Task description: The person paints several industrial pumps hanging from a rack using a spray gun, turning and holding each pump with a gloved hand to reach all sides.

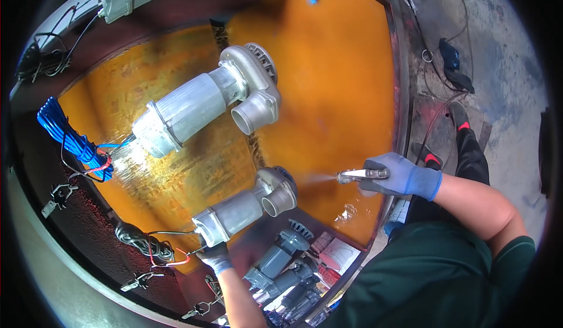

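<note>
A pale mist leaves the nozzle of the spray gun [355, 176] in my gloved right hand [394, 174]. That hand is closed around the gun's body. The mist points left at the smaller grey submersible pump [237, 213], with its round outlet facing me. My left hand [218, 259], in a glove with dark fingers, grips this pump's lower-left end beside its cable; some fingers are hidden behind it. A larger silver pump [187, 111] with a curved outlet is farther away, apart from both hands. Its end is near a bundled blue cable [73, 137].
An orange-coated panel [328, 81] backs the pumps. Several dark grey pumps [275, 260] stand beyond its lower edge. Metal clips [58, 199] and a coiled grey cable [141, 240] line the left side. A hose [431, 119] trails over the floor near my feet.
</note>
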Demonstrator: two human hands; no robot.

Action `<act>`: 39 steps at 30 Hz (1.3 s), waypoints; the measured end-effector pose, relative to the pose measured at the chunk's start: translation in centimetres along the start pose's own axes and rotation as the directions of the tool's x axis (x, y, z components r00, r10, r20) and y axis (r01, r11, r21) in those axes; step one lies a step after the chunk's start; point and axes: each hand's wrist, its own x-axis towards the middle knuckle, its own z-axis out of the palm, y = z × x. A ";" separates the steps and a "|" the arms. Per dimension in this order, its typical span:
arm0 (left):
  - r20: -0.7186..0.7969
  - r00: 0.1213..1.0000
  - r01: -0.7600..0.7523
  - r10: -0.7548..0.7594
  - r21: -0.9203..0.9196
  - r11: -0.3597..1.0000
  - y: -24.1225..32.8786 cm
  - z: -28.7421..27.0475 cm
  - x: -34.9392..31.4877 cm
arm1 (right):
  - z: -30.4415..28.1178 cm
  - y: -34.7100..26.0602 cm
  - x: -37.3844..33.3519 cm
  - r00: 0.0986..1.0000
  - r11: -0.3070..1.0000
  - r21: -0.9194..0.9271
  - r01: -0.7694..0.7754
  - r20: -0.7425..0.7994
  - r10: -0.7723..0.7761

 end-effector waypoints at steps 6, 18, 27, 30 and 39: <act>-0.010 0.984 -0.170 0.179 0.259 0.951 -2.9 7.0 -4.3 | -1.0 -0.1 -0.3 0.987 0.983 -0.184 0.019 0.162 0.011; 0.335 0.830 0.537 -0.446 -0.697 0.475 0.8 0.3 0.7 | -0.7 2.8 -3.3 0.983 0.988 0.013 0.154 0.097 -0.154; 0.092 0.992 -0.126 0.089 0.566 0.814 -1.8 4.9 -1.9 | -1.8 3.8 -5.3 0.945 0.937 0.137 0.320 -0.120 -0.305; 0.023 0.996 -0.084 0.085 0.544 0.835 -1.5 6.3 -2.0 | -3.5 2.2 -5.4 0.959 0.921 0.271 0.279 -0.037 -0.280; 0.106 0.992 0.023 -0.072 0.404 0.914 -0.6 6.9 -0.7 | -1.3 -0.5 -4.4 0.953 0.948 -0.163 0.275 -0.084 -0.291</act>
